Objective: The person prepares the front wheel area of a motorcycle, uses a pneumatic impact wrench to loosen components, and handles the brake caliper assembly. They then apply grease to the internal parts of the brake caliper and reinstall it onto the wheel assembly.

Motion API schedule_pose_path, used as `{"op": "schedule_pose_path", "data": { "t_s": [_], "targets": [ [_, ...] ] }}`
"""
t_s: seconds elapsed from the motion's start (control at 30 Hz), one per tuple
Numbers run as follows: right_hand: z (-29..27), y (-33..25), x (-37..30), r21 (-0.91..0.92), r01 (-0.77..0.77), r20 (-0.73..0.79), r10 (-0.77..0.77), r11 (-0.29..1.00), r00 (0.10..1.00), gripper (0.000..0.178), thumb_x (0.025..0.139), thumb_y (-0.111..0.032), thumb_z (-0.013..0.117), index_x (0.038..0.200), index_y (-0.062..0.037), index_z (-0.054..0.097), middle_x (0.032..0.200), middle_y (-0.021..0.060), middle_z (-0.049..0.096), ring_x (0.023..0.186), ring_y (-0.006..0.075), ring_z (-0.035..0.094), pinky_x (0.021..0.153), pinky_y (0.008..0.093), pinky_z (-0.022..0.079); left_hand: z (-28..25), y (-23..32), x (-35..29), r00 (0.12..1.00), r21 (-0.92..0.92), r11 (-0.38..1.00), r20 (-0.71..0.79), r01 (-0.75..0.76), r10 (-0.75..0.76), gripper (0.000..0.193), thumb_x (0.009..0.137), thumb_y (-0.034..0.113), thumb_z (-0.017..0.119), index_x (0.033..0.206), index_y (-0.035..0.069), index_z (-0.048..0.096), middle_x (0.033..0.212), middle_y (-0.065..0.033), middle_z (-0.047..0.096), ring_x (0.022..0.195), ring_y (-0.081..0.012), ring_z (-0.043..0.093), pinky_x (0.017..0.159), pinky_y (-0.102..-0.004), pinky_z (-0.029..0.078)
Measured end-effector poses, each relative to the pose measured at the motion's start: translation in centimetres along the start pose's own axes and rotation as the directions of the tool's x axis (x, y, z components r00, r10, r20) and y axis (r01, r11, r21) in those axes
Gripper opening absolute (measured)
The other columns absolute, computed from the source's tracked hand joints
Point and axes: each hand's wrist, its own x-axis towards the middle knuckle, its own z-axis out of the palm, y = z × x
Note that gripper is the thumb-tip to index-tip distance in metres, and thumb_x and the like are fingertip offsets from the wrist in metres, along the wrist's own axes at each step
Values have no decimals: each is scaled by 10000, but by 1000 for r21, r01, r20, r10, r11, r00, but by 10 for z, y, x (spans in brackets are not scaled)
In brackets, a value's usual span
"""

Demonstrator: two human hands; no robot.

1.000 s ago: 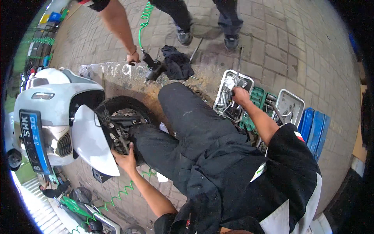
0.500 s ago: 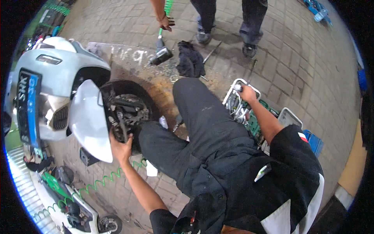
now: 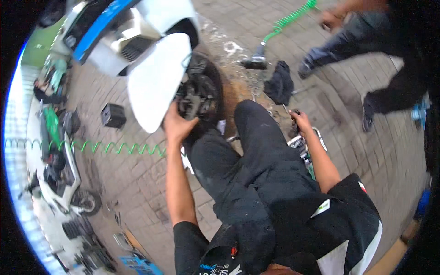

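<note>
My left hand is at the lower edge of the scooter wheel, beside a white fender panel. Its thumb is spread away from the fingers, whose tips are partly hidden against the dark hub parts. My right hand is closed in a pinch near the end of a thin metal rod. Something dark shows under its fingers, too blurred to name. A black cloth lies just beyond that hand. Below it, the tool case is partly covered by my forearm.
An impact wrench on a green coiled air hose lies near the cloth. Another person's leg and hand are at the upper right. A black box and a parked scooter are on the left.
My right hand has left the tool case and moved forward to the rod by the cloth. My left hand stays at the wheel. The other person has stepped right, and the view has turned.
</note>
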Motion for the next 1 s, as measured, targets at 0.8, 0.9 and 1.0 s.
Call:
{"op": "schedule_pose_path", "data": {
  "t_s": [0.8, 0.9, 1.0],
  "targets": [
    [194, -125, -32, 91, 26, 441, -63, 996, 895, 436, 829, -410, 650, 1051, -36, 646, 957, 60, 647, 848, 173, 605, 758, 298, 472, 116, -148, -219, 508, -776, 530, -322, 342, -799, 104, 868, 97, 661, 903, 19, 602, 821, -14, 638, 782, -118, 587, 697, -284, 466],
    [193, -137, -44, 166, -105, 435, 22, 981, 900, 396, 831, -413, 647, 1002, -56, 655, 917, 52, 654, 799, 174, 617, 712, 290, 480, 137, -159, -252, 449, -787, 362, -122, 500, -885, 98, 880, 112, 647, 928, 33, 615, 804, -47, 649, 754, -152, 612, 674, -302, 477],
    [186, -144, -48, 136, -68, 430, 3, 988, 903, 377, 831, -418, 646, 977, -71, 652, 847, 33, 647, 725, 174, 610, 687, 285, 478, 146, -123, -238, 810, -338, 788, -112, 514, -576, 204, 884, 207, 648, 985, 30, 628, 871, -103, 667, 767, -251, 640, 715, -367, 500]
  ]
}}
